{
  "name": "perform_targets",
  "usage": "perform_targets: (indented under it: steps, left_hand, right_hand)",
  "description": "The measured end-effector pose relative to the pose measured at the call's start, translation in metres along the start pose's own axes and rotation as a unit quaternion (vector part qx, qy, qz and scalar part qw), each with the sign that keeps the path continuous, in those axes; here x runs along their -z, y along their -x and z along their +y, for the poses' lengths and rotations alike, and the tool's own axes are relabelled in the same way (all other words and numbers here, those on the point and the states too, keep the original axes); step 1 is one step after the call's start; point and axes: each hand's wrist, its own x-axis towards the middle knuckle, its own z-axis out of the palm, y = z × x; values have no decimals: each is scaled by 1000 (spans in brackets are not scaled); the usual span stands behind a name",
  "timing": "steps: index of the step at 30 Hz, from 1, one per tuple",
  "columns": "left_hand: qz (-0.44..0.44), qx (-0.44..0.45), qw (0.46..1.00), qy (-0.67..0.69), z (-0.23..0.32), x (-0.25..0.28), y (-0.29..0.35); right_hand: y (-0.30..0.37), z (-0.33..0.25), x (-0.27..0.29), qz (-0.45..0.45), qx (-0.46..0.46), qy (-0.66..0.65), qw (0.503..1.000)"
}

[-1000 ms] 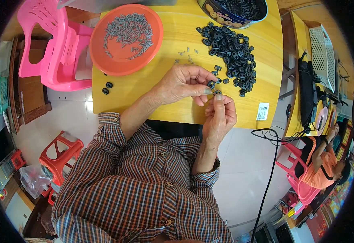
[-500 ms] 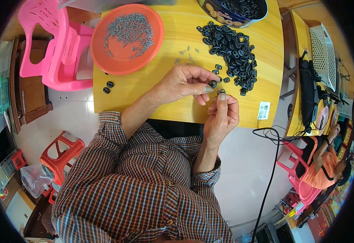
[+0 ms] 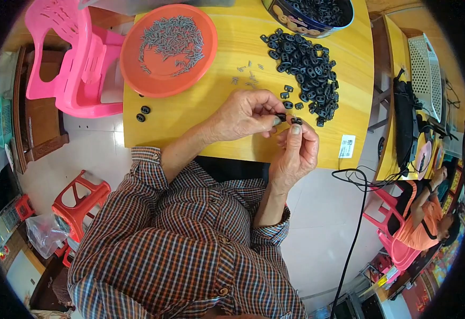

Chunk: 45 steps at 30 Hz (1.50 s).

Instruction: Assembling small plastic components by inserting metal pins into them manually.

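Note:
My left hand [image 3: 246, 115] pinches a small black plastic cord-lock part [image 3: 281, 117] between thumb and fingers. Close beside it, my right hand [image 3: 298, 151] holds another black cord-lock piece [image 3: 296, 121] between thumb and forefinger. A thin sliver of something pale shows just above that piece, too small to make out. Several loose black parts [image 3: 288, 105] lie just beyond my fingertips. Behind them spreads a heap of black two-holed cord-lock parts [image 3: 304, 66]. A few small grey metal pieces, like springs [image 3: 252, 78], are scattered past my left hand.
An orange-red plate [image 3: 131, 74] with many grey metal pieces stands at the table's far left. A round tin [image 3: 307, 26] of black parts sits at the far edge. Two black parts [image 3: 145, 110] lie at the left; a white label [image 3: 347, 146] is at the right.
The part in my left hand has turned and lies flatter. My right hand has shifted slightly right, and its black piece shows more clearly. A loose part behind is now uncovered.

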Motion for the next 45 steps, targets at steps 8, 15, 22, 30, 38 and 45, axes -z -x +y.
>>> perform_targets:
  steps: [8,15,22,30,38,45]
  left_hand:
    - [37,-67,996,43,3,-3,-3]
    - [13,-52,998,43,5,2,-3]
    - [9,-60,996,60,6,1,-4]
    - [20,-32,998,49,7,3,-1]
    - [6,-44,999,5,6,5,-1]
    - [-3,-61,998,4,6,3,-1]
  right_hand:
    - [2,1,2,21,-25,-22,999]
    - [2,0,1,22,-44,-55,997]
    - [0,-3,1,18,-43,-52,998]
    - [-1,-1,6,-3,-96,-18,995]
    - [-1,-3,4,-17,-114,11,993]
    - [-2,-5,2,-19,-117,19,993]
